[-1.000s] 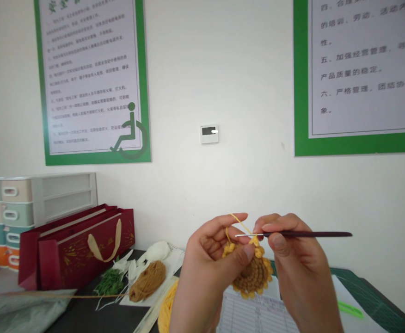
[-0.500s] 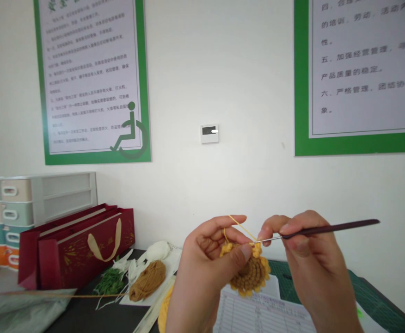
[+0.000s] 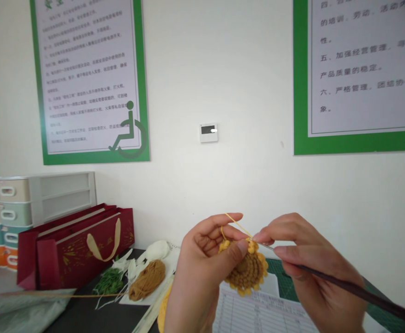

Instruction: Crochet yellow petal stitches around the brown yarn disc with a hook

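Between the thumb and fingers of my left hand (image 3: 202, 268) is a round crochet piece (image 3: 246, 273), brown in the middle with a scalloped yellow edge. A strand of yellow yarn (image 3: 237, 224) runs over my raised left index finger down to the top of the piece. My right hand (image 3: 313, 268) grips a crochet hook (image 3: 348, 287) with a dark handle and a thin metal shaft. The hook's tip meets the yellow edge, close to my left thumb; the exact stitch is too small to make out. My right index fingertip is right beside that spot.
A ball of brown yarn (image 3: 147, 280), green yarn (image 3: 109, 281) and white pieces (image 3: 158, 250) lie on the dark table. Yellow yarn (image 3: 163, 311) shows behind my left wrist. Printed paper (image 3: 258, 311) and a green mat (image 3: 285, 283) lie below my hands. Red gift bags (image 3: 74, 254) and drawers (image 3: 15, 212) stand left.
My right hand has turned, so the hook's handle now slopes down to the lower right instead of pointing up slightly. Its fingers moved closer to the crochet piece. My left hand barely shifted.
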The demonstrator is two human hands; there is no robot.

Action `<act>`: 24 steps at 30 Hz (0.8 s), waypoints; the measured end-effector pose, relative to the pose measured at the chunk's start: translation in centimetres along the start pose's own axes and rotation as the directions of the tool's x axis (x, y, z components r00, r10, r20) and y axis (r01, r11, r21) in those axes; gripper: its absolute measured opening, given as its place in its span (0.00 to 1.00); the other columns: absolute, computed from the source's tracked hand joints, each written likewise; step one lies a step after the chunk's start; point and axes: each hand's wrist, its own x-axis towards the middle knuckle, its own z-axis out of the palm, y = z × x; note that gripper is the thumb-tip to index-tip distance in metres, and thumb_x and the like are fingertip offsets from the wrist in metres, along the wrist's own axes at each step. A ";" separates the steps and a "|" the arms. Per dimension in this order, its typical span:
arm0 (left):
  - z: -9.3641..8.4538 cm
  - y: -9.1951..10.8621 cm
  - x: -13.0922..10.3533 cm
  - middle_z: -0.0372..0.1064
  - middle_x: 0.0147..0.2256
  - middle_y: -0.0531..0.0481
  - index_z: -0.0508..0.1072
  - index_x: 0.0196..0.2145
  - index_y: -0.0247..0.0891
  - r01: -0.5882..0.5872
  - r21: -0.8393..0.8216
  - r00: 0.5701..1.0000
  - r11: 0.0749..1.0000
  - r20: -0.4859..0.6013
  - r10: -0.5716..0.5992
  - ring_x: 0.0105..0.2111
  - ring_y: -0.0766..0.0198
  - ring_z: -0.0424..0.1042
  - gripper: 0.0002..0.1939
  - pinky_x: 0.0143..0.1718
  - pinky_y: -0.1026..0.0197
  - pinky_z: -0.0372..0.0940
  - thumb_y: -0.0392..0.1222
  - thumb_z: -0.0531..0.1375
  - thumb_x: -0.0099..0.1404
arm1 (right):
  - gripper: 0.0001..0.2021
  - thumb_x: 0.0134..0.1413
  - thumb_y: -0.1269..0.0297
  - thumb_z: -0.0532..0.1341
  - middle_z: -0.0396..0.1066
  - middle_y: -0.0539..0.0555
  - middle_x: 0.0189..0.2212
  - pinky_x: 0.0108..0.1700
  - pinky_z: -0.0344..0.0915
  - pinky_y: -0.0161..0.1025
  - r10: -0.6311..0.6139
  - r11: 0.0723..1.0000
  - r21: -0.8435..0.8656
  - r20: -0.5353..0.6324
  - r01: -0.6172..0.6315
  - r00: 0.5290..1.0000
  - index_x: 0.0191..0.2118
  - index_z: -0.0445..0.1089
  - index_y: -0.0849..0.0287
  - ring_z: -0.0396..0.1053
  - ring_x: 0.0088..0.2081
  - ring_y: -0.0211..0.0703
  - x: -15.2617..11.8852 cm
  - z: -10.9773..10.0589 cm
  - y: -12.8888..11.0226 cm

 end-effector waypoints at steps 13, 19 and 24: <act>1.0 0.5 -0.7 0.73 0.28 0.52 0.85 0.40 0.36 0.084 -0.128 0.996 0.988 -0.012 -0.086 0.29 0.70 0.71 0.21 0.34 0.69 0.66 0.34 0.79 0.46 | 0.20 0.55 0.84 0.63 0.75 0.52 0.40 0.37 0.72 0.48 -0.136 0.981 -0.161 -0.197 0.105 0.971 0.49 0.74 0.54 0.72 0.37 0.43 -0.7 2.5 0.4; 1.0 0.2 -0.5 0.73 0.27 0.52 0.84 0.45 0.35 0.169 -0.163 0.986 0.972 0.035 -0.166 0.27 0.69 0.72 0.25 0.33 0.67 0.66 0.34 0.78 0.47 | 0.17 0.51 0.90 0.61 0.73 0.50 0.39 0.35 0.71 0.42 -0.272 0.887 -0.438 -0.235 0.148 0.933 0.37 0.73 0.59 0.71 0.37 0.39 -1.1 3.6 0.0; 1.9 -0.3 -0.9 0.73 0.27 0.54 0.81 0.49 0.37 -0.008 -0.089 0.997 0.996 -0.077 0.001 0.24 0.71 0.69 0.26 0.28 0.69 0.65 0.32 0.76 0.50 | 0.15 0.55 0.85 0.62 0.72 0.51 0.33 0.32 0.70 0.39 -0.261 0.829 -0.550 -0.224 0.100 0.939 0.42 0.71 0.59 0.69 0.32 0.37 -0.1 3.9 -0.6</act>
